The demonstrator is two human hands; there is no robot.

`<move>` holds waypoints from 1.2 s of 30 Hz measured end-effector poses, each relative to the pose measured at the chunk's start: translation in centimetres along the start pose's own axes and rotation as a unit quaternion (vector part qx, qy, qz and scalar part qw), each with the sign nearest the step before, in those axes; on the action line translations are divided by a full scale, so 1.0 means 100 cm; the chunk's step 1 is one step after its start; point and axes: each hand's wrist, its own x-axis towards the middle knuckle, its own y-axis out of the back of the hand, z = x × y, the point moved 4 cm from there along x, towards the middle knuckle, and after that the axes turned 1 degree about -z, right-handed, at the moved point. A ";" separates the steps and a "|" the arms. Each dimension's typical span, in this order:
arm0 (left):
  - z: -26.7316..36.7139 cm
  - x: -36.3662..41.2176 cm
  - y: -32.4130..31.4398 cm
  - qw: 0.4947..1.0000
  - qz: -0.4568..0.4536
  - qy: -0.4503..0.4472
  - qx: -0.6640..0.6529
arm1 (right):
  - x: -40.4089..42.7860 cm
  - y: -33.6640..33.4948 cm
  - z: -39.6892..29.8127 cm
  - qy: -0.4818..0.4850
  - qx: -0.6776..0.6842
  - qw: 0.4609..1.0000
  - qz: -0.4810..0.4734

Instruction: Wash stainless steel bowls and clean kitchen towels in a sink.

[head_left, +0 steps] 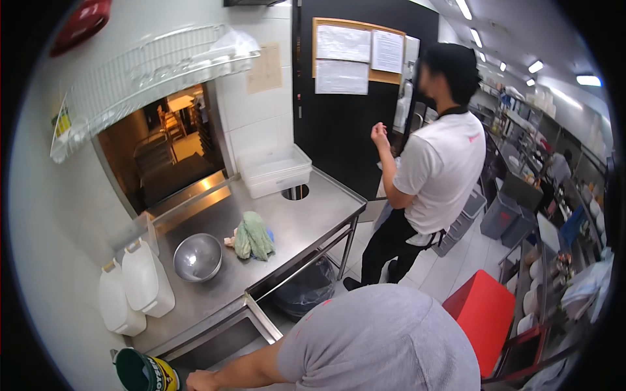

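Note:
My right arm, in a grey sleeve, reaches from the lower middle toward the lower left. My right hand (pixel 201 380) is beside a green bucket (pixel 134 374) with a yellow printed side. The bottom edge cuts the hand off, and its fingers and anything in them cannot be made out. My left hand is out of view. Behind the bucket is a steel sink basin (pixel 225 337) set beside a steel counter (pixel 195 313). A steel mixing bowl (pixel 197 257) and a crumpled green cloth (pixel 253 237) over something blue lie on the counter.
White plastic tubs (pixel 276 171) stand by a round counter hole (pixel 295 192); two white bins (pixel 146 278) lean at the wall. A lined waste bin (pixel 308 288) is below. A co-worker (pixel 440 166) in a white shirt stands by the black door (pixel 342 132). A red container (pixel 481 317) is at right.

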 end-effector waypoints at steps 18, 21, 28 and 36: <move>0.195 -0.037 -0.103 0.967 -0.127 -0.205 0.085 | -0.038 0.128 -0.058 -0.039 -0.215 0.968 -0.122; 0.199 -0.039 -0.098 0.966 -0.118 -0.209 0.095 | -0.048 0.135 -0.049 -0.104 -0.222 0.942 -0.230; 0.156 -0.027 -0.041 0.982 -0.028 -0.151 0.114 | -0.074 0.136 -0.063 -0.166 -0.188 0.923 -0.291; -0.012 0.040 0.055 0.984 0.145 -0.091 0.037 | -0.039 0.079 -0.058 0.001 -0.164 0.981 -0.101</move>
